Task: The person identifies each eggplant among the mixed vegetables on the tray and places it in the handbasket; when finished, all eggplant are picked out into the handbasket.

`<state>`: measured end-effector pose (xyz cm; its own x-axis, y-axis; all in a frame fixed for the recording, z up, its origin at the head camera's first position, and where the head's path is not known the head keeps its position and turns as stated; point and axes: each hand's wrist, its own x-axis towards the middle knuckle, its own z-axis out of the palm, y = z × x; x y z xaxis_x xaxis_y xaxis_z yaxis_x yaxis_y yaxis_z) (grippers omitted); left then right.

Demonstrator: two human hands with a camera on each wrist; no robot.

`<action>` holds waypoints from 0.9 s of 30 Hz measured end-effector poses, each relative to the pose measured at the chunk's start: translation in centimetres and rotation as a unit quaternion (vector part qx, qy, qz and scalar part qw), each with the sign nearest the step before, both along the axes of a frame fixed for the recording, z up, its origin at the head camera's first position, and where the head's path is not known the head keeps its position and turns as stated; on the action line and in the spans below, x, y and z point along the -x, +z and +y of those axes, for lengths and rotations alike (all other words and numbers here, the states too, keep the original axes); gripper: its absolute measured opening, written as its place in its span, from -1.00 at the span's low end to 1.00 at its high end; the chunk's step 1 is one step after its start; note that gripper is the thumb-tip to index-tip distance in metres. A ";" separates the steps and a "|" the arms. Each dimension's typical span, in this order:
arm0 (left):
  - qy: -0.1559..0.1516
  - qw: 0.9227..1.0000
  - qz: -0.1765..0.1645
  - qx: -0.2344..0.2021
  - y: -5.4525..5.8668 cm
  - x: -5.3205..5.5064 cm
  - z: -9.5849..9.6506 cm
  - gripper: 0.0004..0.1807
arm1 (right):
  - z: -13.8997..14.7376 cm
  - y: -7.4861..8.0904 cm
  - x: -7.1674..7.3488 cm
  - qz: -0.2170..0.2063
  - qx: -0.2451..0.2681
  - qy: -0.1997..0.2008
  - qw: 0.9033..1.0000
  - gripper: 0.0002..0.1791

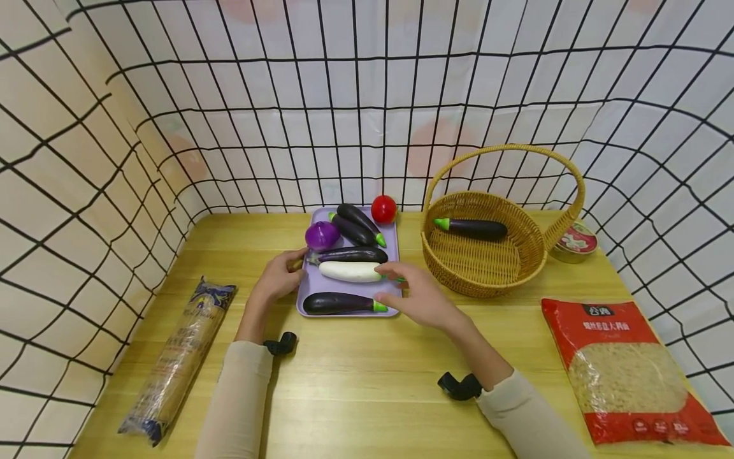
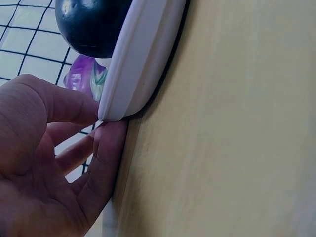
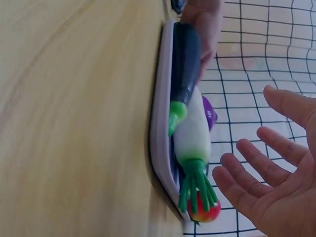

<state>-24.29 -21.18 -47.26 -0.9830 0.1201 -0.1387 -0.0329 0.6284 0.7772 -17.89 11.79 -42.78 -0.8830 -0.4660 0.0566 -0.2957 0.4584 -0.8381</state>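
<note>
A lilac tray (image 1: 312, 287) holds a white radish (image 1: 350, 271) with green leaves, several dark eggplants, including one along the front (image 1: 338, 303), and a purple onion (image 1: 322, 236). A red tomato (image 1: 384, 209) sits at its back right corner. My left hand (image 1: 278, 277) pinches the tray's left edge; in the left wrist view the thumb lies on the rim (image 2: 148, 54) with a finger below. Over the tray's right side hovers my right hand (image 1: 421, 296), fingers spread, near the radish's leaf end. In the right wrist view this hand (image 3: 276, 173) holds nothing and stands apart from the radish (image 3: 192, 133).
To the right stands a wicker basket (image 1: 482, 277) with a tall handle and one eggplant (image 1: 478, 229) inside. Behind it is a tin can (image 1: 575, 243). A red bag of pasta (image 1: 631, 370) lies at right, a long pasta pack (image 1: 180, 357) at left. Black wire mesh (image 1: 358, 121) encloses the table.
</note>
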 end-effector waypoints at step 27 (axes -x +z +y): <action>-0.008 1.000 0.018 0.006 -0.2 0.2 -0.2 -0.29 | -2.5 -3.3 0.5 -0.013 -0.034 0.054 0.998 -0.35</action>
<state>-24.49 -21.38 -47.48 -0.9854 0.1349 -0.1043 0.0059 0.6386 0.7695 -18.42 9.27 -46.10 -0.8284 -0.5601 -0.0013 -0.3244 0.4816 -0.8142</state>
